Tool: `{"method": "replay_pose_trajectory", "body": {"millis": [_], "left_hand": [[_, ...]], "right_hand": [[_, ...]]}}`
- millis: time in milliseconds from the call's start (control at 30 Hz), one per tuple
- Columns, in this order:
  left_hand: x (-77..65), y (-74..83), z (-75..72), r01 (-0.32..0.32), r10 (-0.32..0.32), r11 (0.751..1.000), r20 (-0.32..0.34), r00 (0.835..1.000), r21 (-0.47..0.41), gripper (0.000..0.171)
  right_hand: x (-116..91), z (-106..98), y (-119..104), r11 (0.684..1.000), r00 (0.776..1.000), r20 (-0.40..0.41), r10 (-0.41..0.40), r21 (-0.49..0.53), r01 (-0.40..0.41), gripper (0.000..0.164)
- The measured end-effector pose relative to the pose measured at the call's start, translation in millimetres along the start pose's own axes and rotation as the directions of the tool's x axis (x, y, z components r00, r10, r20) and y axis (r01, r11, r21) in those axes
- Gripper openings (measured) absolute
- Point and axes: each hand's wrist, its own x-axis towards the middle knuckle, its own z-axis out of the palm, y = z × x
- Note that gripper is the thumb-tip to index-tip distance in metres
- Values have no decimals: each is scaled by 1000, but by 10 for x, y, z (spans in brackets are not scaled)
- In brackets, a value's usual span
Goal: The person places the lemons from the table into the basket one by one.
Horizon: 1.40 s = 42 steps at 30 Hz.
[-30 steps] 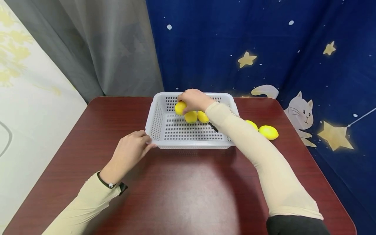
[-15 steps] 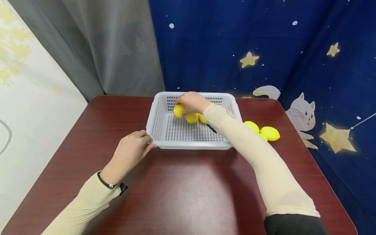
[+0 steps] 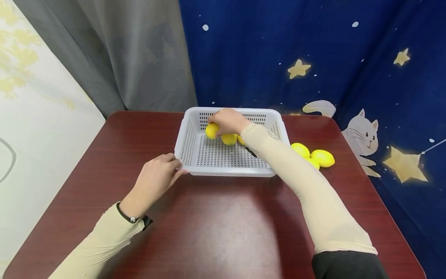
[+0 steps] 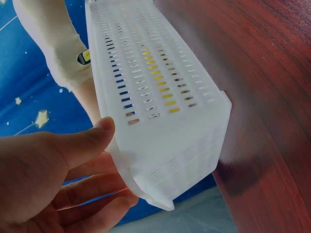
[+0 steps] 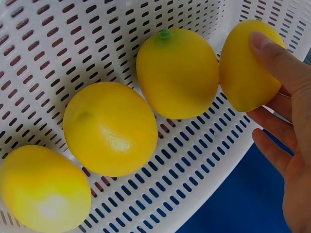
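Observation:
A white slotted plastic basket [image 3: 226,171] stands toward the far side of the table. At its near left corner, my left hand [image 3: 155,179] grips the rim; in the left wrist view the thumb lies on the near side of the basket wall [image 4: 160,141], with fingers behind the rim. Inside, toward the back left, my right hand [image 3: 228,120] holds a yellow lemon [image 3: 211,131] between thumb and fingers. The right wrist view has this lemon [image 5: 250,68] against a green-tipped lemon [image 5: 177,75], with two more lemons [image 5: 111,128] in line beside it.
Right of the basket, three lemons [image 3: 322,158] lie close together on the dark red table [image 3: 216,228], partly behind my right sleeve [image 3: 306,193]. A grey curtain [image 3: 156,58] and a blue star-patterned curtain [image 3: 244,50] hang behind the table.
My right hand has lowered the held lemon slightly and shifted a little left within the basket. More of the lemons outside now shows past the sleeve. My left hand keeps its hold.

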Motion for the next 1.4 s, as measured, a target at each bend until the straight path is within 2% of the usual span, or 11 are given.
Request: {"method": "replay_pose_trajectory", "body": {"millis": [267, 533, 1100, 1400], "left_hand": [[11, 5, -16, 14, -14, 1000, 14, 1000, 3, 24], [13, 8, -23, 15, -15, 1000, 11, 1000, 1, 23], [13, 17, -26, 14, -14, 1000, 20, 1000, 8, 25], [10, 18, -23, 13, -13, 1000, 17, 1000, 5, 24]], "right_hand": [[40, 27, 7, 1000, 1000, 7, 12, 10, -12, 52], [58, 80, -19, 999, 999, 32, 8, 49, -9, 46], [77, 207, -4, 1000, 1000, 27, 7, 24, -7, 46], [83, 274, -1, 1000, 998, 54, 12, 24, -14, 43]]}}
